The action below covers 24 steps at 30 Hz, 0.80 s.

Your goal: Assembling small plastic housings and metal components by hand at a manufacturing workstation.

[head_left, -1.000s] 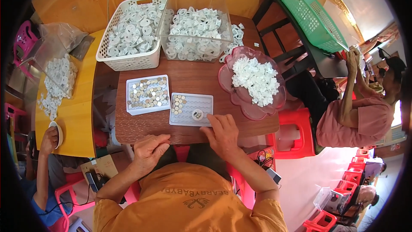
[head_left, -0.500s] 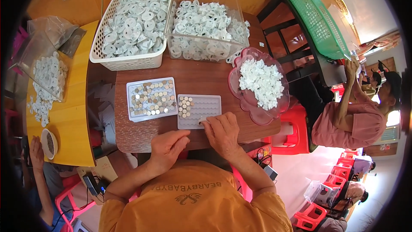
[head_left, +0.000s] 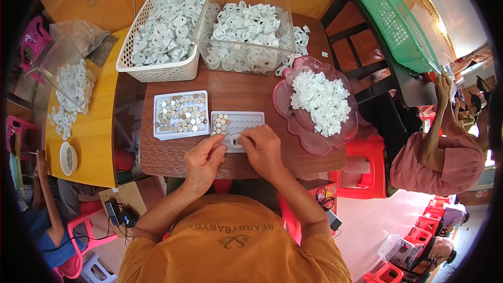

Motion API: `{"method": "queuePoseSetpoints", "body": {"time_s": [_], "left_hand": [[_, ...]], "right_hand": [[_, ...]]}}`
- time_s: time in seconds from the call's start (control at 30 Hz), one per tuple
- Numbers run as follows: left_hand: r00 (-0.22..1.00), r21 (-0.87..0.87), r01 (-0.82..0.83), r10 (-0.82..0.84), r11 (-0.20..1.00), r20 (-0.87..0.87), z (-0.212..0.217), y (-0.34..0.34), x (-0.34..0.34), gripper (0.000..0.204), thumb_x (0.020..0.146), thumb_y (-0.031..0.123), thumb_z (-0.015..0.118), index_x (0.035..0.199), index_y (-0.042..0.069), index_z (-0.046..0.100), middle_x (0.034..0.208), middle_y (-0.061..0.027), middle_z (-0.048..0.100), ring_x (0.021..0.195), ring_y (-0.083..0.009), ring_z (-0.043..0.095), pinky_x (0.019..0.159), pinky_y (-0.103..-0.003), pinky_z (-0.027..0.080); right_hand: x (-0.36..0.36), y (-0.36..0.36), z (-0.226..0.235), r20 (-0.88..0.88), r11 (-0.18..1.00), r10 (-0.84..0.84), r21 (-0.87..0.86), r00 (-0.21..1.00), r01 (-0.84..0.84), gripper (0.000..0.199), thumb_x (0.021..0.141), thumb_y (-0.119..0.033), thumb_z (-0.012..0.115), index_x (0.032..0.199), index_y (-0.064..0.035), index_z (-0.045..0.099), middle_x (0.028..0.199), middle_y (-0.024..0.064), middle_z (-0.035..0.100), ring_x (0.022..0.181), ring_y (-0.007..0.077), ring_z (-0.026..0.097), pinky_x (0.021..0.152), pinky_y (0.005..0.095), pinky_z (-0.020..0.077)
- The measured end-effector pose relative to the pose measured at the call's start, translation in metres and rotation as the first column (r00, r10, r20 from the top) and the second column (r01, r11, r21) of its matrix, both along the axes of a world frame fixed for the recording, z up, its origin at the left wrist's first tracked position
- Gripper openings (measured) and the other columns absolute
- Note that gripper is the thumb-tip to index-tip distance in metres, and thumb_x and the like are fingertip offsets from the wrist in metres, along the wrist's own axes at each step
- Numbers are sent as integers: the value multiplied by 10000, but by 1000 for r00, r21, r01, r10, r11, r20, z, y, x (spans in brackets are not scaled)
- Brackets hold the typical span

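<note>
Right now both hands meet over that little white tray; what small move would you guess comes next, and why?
Probably setting the small round piece pinched between the left hand and right hand into the small white tray. Only its left end holds metal discs; the other slots look bare.

Your left hand (head_left: pixel 203 161) and right hand (head_left: pixel 263 149) meet at the near edge of the slotted tray (head_left: pixel 238 124) on the table (head_left: pixel 173 160). A filled tray (head_left: pixel 181 115) lies just left of it; a bowl of small parts (head_left: pixel 317 106) sits right. Behind stand a basket (head_left: pixel 163 34) and a bin (head_left: pixel 244 25), side by side.
</note>
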<state>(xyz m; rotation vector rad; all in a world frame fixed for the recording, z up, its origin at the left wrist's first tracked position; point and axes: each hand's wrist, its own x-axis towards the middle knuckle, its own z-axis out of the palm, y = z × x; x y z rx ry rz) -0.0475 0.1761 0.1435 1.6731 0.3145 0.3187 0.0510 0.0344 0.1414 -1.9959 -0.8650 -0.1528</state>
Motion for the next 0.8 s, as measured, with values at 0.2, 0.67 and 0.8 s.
{"method": "queuePoseSetpoints", "body": {"time_s": [0.2, 0.67, 0.8], "left_hand": [[981, -589, 94, -176, 803, -84, 24, -6, 10, 312, 926, 183, 552, 1179, 1, 580, 815, -66, 633, 624, -104, 583, 515, -212, 464], [970, -785, 75, -229, 615, -87, 30, 8, -43, 358, 910, 119, 543, 1209, -75, 519, 1017, -168, 619, 804, -229, 649, 636, -306, 541], [947, -912, 38, -307, 410, -99, 16, 15, -53, 388, 921, 116, 514, 1243, -94, 467, 1026, -192, 620, 840, -268, 644, 670, -335, 543]], "right_hand": [[-15, -9, 22, -420, 979, 65, 203, 905, 23, 68, 787, -58, 665, 824, -17, 627, 783, 68, 596, 702, 165, 545, 621, 288, 446], [-62, -2, 17, -714, 902, 318, 430, 624, 33, 98, 831, -65, 655, 896, -15, 601, 798, 18, 578, 679, 45, 521, 601, 188, 435], [-70, -4, 10, -711, 953, 263, 296, 652, -61, 107, 813, -82, 670, 877, -25, 606, 809, 36, 599, 694, 85, 551, 603, 228, 446]]}}
